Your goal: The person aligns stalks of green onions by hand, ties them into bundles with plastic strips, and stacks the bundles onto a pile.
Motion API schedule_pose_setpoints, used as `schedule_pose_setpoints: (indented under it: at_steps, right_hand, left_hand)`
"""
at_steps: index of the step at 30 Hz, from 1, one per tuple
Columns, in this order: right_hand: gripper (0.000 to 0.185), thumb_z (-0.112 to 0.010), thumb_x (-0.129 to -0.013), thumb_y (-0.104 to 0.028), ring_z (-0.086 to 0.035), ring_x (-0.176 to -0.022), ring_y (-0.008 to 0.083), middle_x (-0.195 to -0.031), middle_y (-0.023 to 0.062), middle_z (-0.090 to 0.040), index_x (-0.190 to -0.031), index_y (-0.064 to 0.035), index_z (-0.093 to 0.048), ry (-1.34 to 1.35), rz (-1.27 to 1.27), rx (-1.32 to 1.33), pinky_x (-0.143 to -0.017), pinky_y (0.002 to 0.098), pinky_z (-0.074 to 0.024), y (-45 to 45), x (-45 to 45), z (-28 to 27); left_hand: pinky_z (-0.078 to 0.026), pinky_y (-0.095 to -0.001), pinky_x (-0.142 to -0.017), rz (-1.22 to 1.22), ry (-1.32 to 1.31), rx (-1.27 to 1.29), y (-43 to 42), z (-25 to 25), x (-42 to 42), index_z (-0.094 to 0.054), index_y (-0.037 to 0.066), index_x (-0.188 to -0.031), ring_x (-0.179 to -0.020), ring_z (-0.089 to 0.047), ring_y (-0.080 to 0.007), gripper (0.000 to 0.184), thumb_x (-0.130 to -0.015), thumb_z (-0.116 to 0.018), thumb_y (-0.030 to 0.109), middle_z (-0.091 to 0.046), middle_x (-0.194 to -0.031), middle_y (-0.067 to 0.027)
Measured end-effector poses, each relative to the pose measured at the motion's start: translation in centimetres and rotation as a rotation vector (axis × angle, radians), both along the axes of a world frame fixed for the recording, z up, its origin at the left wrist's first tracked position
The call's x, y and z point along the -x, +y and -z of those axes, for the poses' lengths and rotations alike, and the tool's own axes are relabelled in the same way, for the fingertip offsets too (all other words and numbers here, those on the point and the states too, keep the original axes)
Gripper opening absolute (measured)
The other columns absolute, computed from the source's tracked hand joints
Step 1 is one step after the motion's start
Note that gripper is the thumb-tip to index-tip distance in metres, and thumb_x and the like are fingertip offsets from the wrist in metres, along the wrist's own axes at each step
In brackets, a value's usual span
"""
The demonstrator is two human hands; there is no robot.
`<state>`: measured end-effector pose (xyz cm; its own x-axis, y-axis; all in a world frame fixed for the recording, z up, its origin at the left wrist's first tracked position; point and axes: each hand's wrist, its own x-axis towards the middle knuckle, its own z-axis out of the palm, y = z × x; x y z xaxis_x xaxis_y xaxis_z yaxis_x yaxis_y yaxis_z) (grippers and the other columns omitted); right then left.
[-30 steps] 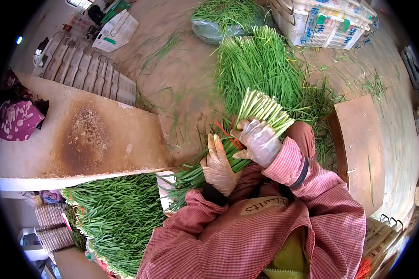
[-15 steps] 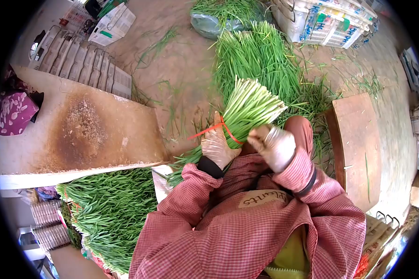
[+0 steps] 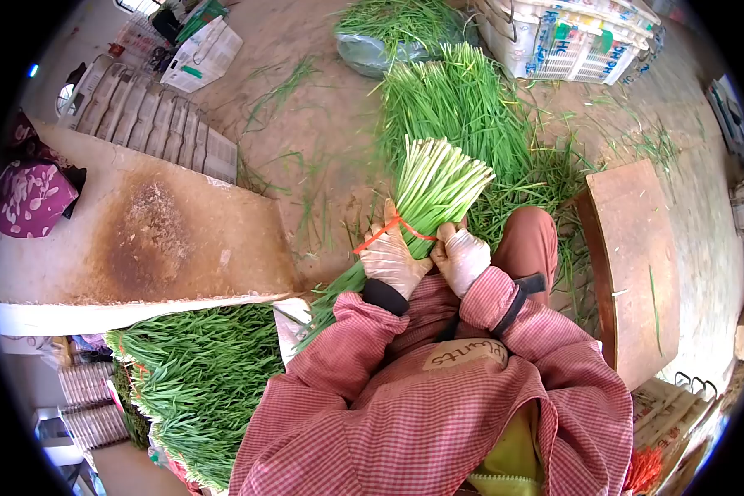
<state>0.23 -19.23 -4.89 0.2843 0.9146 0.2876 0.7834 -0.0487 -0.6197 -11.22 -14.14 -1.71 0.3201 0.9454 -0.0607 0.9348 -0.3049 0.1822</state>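
Observation:
A bundle of green stalks [image 3: 440, 183] with pale cut ends pointing up and away lies across my lap. A red tie [image 3: 398, 220] runs across its front, one end sticking out to the left. Wrapped round the bundle from the left is my gloved left hand [image 3: 388, 258], fingers just below the tie. My gloved right hand [image 3: 461, 255] is closed in a pinch at the bundle's right side, by the right end of the tie; what its fingertips grip is mostly hidden. The leaves trail down to the left under my left forearm.
Loose stalks [image 3: 455, 107] are heaped on the floor ahead. A stained table [image 3: 223, 240] stands left, with packed green bundles [image 3: 207, 380] below it. A wooden board [image 3: 641, 264] is at right. White crates [image 3: 566, 41] stand at the back, stacked crates [image 3: 153, 124] back left.
The bundle has turned more upright and shifted left. The red tie now crosses its front. My right hand came off the bundle, then moved left to its side by the tie.

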Motion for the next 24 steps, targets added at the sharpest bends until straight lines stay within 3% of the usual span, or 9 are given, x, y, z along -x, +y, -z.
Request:
schedule_pose_setpoints:
  at_steps: [5,7,8,9,12,15,17,21,24]
  right_hand:
    - [0.02,-0.059,-0.075,-0.017,-0.057,-0.059,0.0301,-0.076,0.0124,-0.056,-0.091,-0.009,-0.05,0.066,-0.019,0.049,-0.049,0.0373,-0.0468,-1.1,-0.5,-2.7]
    - [0.05,-0.066,-0.07,-0.019,-0.055,-0.065,0.0289,-0.075,0.0112,-0.053,-0.116,-0.0115,-0.047,-0.086,-0.113,0.061,-0.058,0.0354,-0.047,0.4,-0.3,-7.2]
    - [0.072,-0.066,-0.068,-0.024,-0.055,-0.07,0.029,-0.081,0.0116,-0.053,-0.131,-0.0132,-0.033,-0.185,-0.248,0.377,-0.062,0.0356,-0.0475,1.9,-0.1,-7.5]
    - [0.056,-0.065,-0.07,-0.021,-0.056,-0.074,0.0295,-0.081,0.0116,-0.053,-0.121,-0.01,-0.046,-0.205,-0.307,-0.078,-0.063,0.0366,-0.047,2.6,0.0,-5.6]
    - [0.039,-0.063,-0.07,-0.017,-0.055,-0.079,0.0305,-0.083,0.0131,-0.054,-0.106,-0.0053,-0.056,-0.278,-0.422,0.061,-0.066,0.0356,-0.0458,4.7,0.1,-4.6]
    - [0.02,-0.06,-0.075,-0.012,-0.056,-0.082,0.0264,-0.086,0.0115,-0.056,-0.093,-0.0019,-0.06,0.023,-0.476,-0.188,-0.07,0.0316,-0.0452,4.9,0.0,-4.3]
    - [0.014,-0.055,-0.08,-0.009,-0.057,-0.082,0.0235,-0.093,0.0115,-0.058,-0.092,-0.0029,-0.058,0.724,-0.438,-0.24,-0.074,0.0293,-0.0446,5.1,0.4,-3.4]
    - [0.011,-0.05,-0.086,-0.008,-0.054,-0.072,0.0136,-0.075,0.0048,-0.057,-0.089,0.0021,-0.053,1.375,-0.452,-0.079,-0.068,0.0256,-0.0452,6.3,2.2,-3.7]
    - [0.009,-0.051,-0.086,-0.008,-0.052,-0.059,0.0146,-0.066,0.0031,-0.054,-0.087,-0.0001,-0.054,1.524,-0.324,-0.024,-0.055,0.0277,-0.0455,6.4,3.5,-5.3]
  left_hand:
    - [-0.038,-0.0421,-0.073,0.088,-0.042,-0.266,-0.2,2.1,0.3,-0.025,0.001,-0.13,-0.086,-0.048,-0.0284,0.1,-0.054,-0.069,0.05,-0.048,-0.096,-0.0137]
    - [-0.039,-0.0425,-0.075,0.053,0.124,-0.216,-0.5,2.4,0.2,-0.031,0.001,-0.125,-0.087,-0.048,-0.0286,0.091,-0.056,-0.069,0.046,-0.049,-0.094,-0.0127]
    - [-0.038,-0.0428,-0.077,0.091,0.032,-0.238,-0.5,2.8,0.3,-0.036,0.001,-0.12,-0.091,-0.048,-0.0278,0.083,-0.057,-0.07,0.043,-0.049,-0.098,-0.0128]
    - [-0.038,-0.0428,-0.077,0.091,0.03,-0.244,-0.6,2.4,0.2,-0.036,0.001,-0.12,-0.091,-0.048,-0.0278,0.083,-0.057,-0.07,0.043,-0.049,-0.098,-0.0128]
    - [-0.034,-0.0421,-0.086,-0.032,0.156,-0.036,-0.7,0.4,-0.3,-0.041,-0.001,-0.113,-0.102,-0.044,-0.0296,0.07,-0.061,-0.062,0.041,-0.045,-0.109,-0.0155]
    - [-0.021,-0.0462,-0.097,0.034,0.133,-0.345,-0.9,-0.2,-0.2,-0.037,-0.003,-0.12,-0.118,-0.029,-0.0344,0.079,-0.062,-0.059,0.047,-0.034,-0.125,-0.019]
    - [-0.005,-0.0507,-0.101,-0.001,0.257,-0.141,0.1,-1.0,-0.8,-0.026,-0.001,-0.13,-0.13,-0.005,-0.0379,0.087,-0.067,-0.051,0.053,-0.013,-0.14,-0.0199]
    - [-0.011,-0.0444,-0.102,0.044,0.522,0.093,1.4,1.8,-1.4,-0.023,0.008,-0.134,-0.131,-0.009,-0.0309,0.076,-0.076,-0.043,0.052,-0.011,-0.142,-0.0147]
    - [-0.017,-0.0494,-0.1,-0.027,0.925,-0.475,3.1,10.4,-0.9,-0.032,0.005,-0.13,-0.126,-0.024,-0.0282,0.071,-0.076,-0.05,0.047,-0.031,-0.134,-0.014]
